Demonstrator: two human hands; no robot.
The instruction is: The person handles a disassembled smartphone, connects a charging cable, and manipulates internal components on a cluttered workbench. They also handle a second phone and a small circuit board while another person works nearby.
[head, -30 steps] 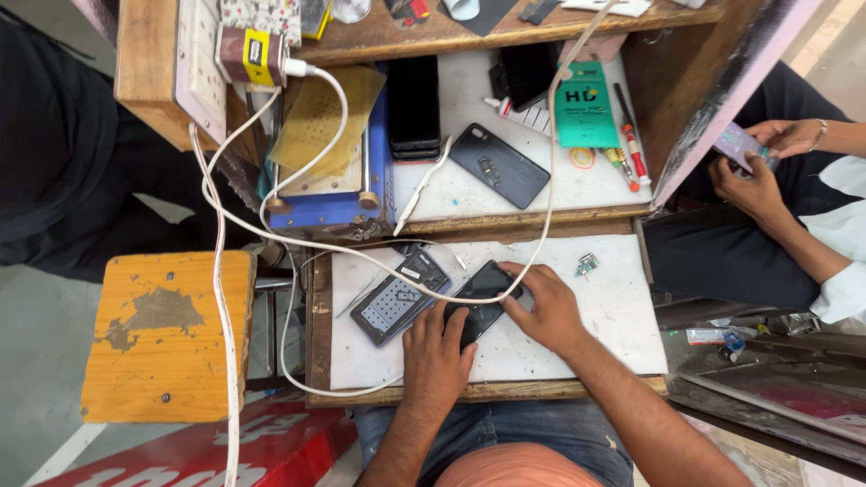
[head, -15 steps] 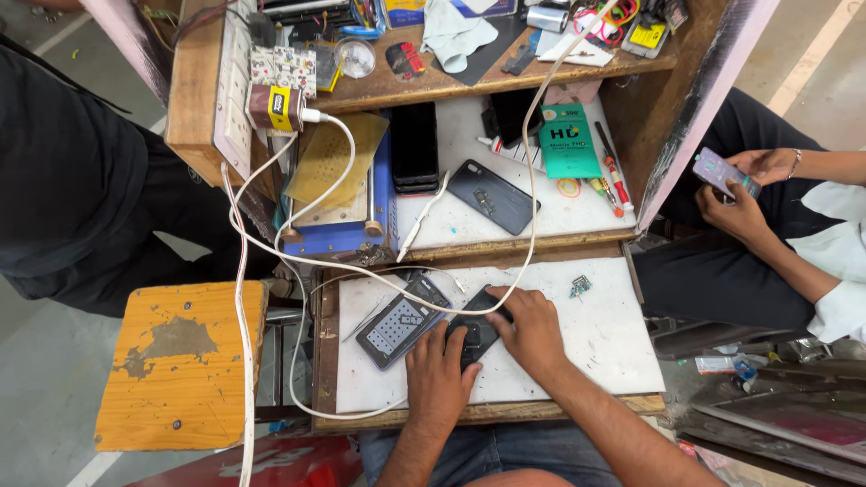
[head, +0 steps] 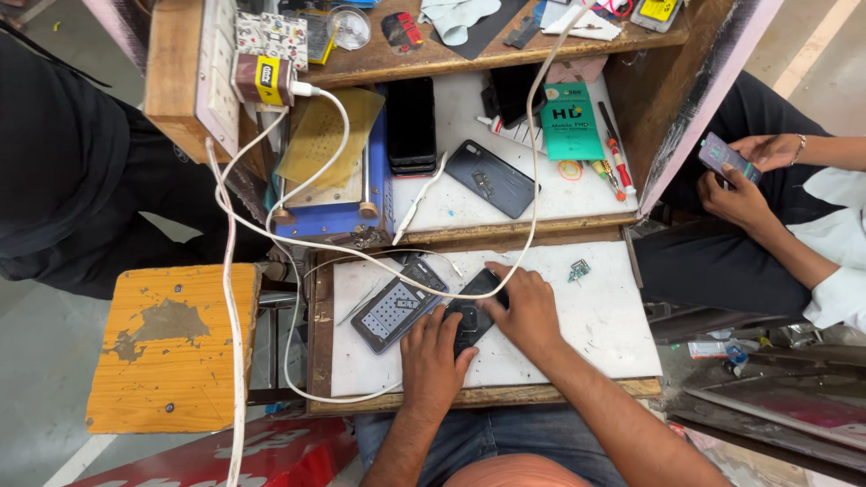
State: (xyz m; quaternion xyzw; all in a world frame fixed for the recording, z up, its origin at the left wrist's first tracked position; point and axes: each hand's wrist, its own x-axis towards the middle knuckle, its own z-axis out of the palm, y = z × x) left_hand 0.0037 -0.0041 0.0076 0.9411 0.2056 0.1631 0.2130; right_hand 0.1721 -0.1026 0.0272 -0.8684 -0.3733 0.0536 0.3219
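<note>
Both my hands rest on a dark phone (head: 471, 316) lying flat on the white work board (head: 595, 334). My left hand (head: 434, 357) presses its near end with the fingers over it. My right hand (head: 526, 307) covers its far right side, fingertips at its top corner. Just left of it lies an opened phone body (head: 397, 305) with a dotted inner plate. A white cable (head: 361, 252) runs across the board above both phones.
A small metal part (head: 578, 270) lies on the board's far right. The upper shelf holds a black phone (head: 411, 124), a dark back cover (head: 492, 178), a green packet (head: 571, 122) and a blue machine (head: 336, 194). An orange stool (head: 170, 348) stands left. A seated person's hands (head: 735, 194) hold a phone at right.
The view has tilted so the desk sits lower in frame. My hands stay on the dark phone, with my left hand shifted slightly over its near end.
</note>
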